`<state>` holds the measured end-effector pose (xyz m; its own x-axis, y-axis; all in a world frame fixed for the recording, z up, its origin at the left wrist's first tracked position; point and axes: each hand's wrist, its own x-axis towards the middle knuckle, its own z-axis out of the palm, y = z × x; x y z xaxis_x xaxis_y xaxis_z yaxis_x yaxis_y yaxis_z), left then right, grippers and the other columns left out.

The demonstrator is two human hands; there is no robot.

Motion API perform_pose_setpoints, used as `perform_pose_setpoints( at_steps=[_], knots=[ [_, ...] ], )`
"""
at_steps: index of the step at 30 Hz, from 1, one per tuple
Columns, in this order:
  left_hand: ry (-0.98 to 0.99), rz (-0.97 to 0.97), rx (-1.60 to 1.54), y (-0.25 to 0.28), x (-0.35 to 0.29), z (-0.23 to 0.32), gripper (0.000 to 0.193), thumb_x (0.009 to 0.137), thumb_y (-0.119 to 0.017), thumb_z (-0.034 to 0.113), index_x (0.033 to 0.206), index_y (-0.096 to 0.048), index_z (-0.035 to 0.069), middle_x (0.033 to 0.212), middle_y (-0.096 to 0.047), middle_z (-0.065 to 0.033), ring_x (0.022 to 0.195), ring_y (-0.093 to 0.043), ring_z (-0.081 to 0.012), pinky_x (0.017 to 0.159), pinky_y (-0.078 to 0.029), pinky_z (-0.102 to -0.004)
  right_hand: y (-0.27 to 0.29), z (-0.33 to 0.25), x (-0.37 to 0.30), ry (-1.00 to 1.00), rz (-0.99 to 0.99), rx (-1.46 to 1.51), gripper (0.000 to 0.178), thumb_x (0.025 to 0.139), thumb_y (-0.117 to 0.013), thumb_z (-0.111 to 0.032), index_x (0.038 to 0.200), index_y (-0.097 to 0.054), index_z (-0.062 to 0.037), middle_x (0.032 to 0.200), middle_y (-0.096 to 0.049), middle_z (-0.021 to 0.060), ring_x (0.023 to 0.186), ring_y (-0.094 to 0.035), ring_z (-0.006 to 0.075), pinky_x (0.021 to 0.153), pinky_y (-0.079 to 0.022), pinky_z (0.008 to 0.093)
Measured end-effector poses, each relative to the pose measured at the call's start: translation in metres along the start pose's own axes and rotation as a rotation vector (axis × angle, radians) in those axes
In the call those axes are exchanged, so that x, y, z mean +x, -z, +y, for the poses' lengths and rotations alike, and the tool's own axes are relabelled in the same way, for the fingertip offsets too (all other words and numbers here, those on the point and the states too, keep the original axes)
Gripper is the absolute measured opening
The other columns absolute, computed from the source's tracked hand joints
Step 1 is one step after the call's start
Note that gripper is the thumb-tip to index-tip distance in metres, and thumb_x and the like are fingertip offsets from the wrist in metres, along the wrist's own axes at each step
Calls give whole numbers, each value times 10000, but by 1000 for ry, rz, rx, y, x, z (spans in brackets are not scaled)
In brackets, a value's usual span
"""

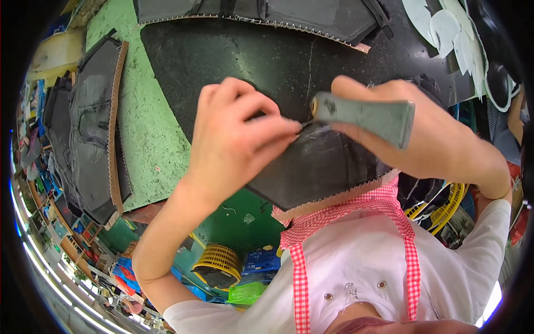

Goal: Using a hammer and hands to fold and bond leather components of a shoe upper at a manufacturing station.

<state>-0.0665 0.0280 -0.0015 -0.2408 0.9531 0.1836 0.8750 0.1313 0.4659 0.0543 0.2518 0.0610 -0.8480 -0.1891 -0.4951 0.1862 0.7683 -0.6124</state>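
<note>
A grey metal hammer point(364, 116) with a flared end is in my right hand point(423, 131); its handle is mostly hidden by the hand and the head. My left hand point(236, 133) is closed in a pinch, thumb and fingertips at the upper edge of a black leather-like piece point(322, 167). That piece lies at the near edge of the black work surface point(222, 61), its near side bordered by a tan strip with zigzag stitching. The hammer head is just right of my left fingertips, above the piece. Both hands are slightly blurred.
Another black stitched piece point(322, 19) lies at the far side. More black pieces point(92, 128) are stacked left on a green surface point(150, 150). White cut shapes point(445, 30) lie far right. Below stand a yellow basket point(219, 261) and blue crate point(260, 260). A red-checked apron point(300, 278) hangs in front of me.
</note>
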Motion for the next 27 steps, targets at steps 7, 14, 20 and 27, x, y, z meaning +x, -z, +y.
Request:
perform_pose_setpoints(
  at_steps=[7, 14, 20, 27],
  knots=[
    [-1, 0, -38, 7, 1, -9, 194, 657, -804, 201, 841, -741, 202, 906, -625, 48, 974, -568, -223, 868, -421, -420, -13, 5, -1, 161, -4, 34, 417, 760, -653, 3, 1127, -454, 11, 756, -501, 196, 688, -599, 418, 558, -444, 460],
    [-12, 73, -10, 9, -5, -10, 188, 669, -824, 211, 841, -748, 218, 947, -635, 46, 971, -563, -243, 871, -405, -420, -31, 3, 0, 196, 12, 101, 306, 808, -665, -40, 1069, -510, 3, 764, -426, 165, 650, -569, 406, 545, -444, 438],
    [-18, 159, 84, -1, -18, -2, 207, 675, -831, 212, 871, -765, 220, 972, -638, 47, 998, -547, -241, 880, -387, -421, -30, -2, -2, 231, 190, 188, 242, 902, -664, -69, 995, -450, -7, 712, -479, 206, 650, -566, 433, 550, -439, 452],
    [81, 187, 48, -2, -27, 5, 175, 687, -823, 181, 847, -752, 194, 947, -650, 55, 969, -553, -232, 881, -384, -417, -32, 1, 7, 250, 252, 157, 281, 862, -664, -17, 1083, -490, -16, 723, -512, 184, 683, -597, 426, 569, -447, 429]
  ],
)
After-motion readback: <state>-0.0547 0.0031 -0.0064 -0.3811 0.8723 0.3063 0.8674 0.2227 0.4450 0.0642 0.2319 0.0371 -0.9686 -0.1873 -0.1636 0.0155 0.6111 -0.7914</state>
